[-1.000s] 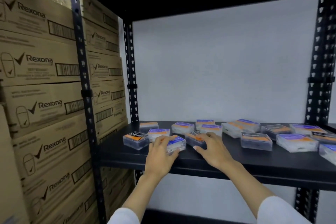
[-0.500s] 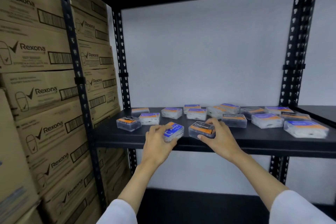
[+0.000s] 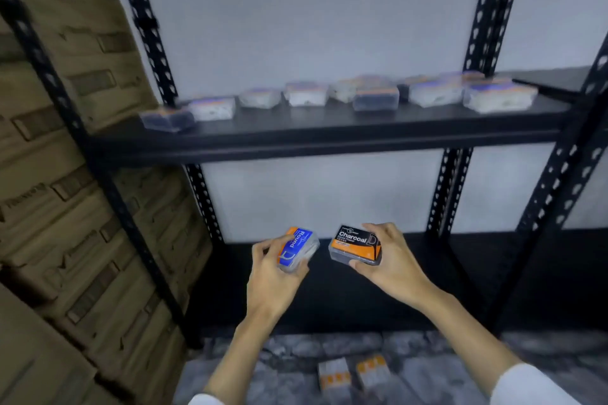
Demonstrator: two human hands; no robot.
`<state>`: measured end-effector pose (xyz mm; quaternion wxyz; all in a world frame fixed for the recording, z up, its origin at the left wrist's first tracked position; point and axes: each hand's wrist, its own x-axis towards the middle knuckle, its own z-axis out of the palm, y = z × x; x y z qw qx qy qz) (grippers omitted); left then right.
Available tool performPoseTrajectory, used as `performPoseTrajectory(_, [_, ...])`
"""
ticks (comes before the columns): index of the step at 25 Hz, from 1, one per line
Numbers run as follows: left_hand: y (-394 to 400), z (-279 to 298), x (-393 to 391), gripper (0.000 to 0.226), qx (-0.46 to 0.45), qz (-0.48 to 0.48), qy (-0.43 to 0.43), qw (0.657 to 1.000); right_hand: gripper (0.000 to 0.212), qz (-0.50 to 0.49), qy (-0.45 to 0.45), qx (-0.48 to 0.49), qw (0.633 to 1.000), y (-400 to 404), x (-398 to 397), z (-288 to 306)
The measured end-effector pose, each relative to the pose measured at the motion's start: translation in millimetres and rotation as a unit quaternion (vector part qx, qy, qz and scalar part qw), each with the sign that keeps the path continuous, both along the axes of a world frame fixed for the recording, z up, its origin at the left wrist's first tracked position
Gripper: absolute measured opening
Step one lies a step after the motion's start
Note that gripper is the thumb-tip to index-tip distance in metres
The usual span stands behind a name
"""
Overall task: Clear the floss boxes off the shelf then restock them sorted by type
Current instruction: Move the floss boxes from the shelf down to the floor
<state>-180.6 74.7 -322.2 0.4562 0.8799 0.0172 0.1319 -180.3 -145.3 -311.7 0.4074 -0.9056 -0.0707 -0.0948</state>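
Black metal shelf [image 3: 329, 141] across mid-frame; below it, left hand [image 3: 273, 276] gripping blue "Round" box [image 3: 297, 250], right hand [image 3: 391, 260] gripping black "Charcoal" box [image 3: 353, 245].

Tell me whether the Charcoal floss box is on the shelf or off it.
Off. The right hand grips the Charcoal box in the air, well below the shelf where other boxes lie.
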Motion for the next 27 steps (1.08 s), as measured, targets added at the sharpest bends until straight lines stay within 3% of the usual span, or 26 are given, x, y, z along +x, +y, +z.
performPoseTrajectory(5, [-31.9,-142.0,15.4,0.068,0.044,-0.047,0.171,0.983,0.067,-0.049,0.146,0.011,0.988,-34.1,4.8,-150.7])
performPoseTrajectory(10, [-61.1,-270.1,27.5,0.048,0.074,-0.106,0.278,0.952,0.067,-0.128,0.240,0.010,0.962,-76.6,2.3,-281.9])
performPoseTrajectory(13, [-81.9,-327.0,37.3,0.068,0.101,-0.128,0.312,0.936,0.069,-0.153,0.286,-0.027,0.946,-98.8,3.2,-341.6])
performPoseTrajectory(18, [-122.2,-376.5,47.4,0.074,0.154,-0.192,0.311,0.918,0.069,-0.192,0.271,-0.113,0.936,-115.8,12.2,-397.9])
performPoseTrajectory(27, [-132.5,-395.2,53.0,0.079,0.187,-0.237,0.290,0.908,0.066,-0.170,0.326,-0.067,0.928,-112.2,17.6,-430.0])
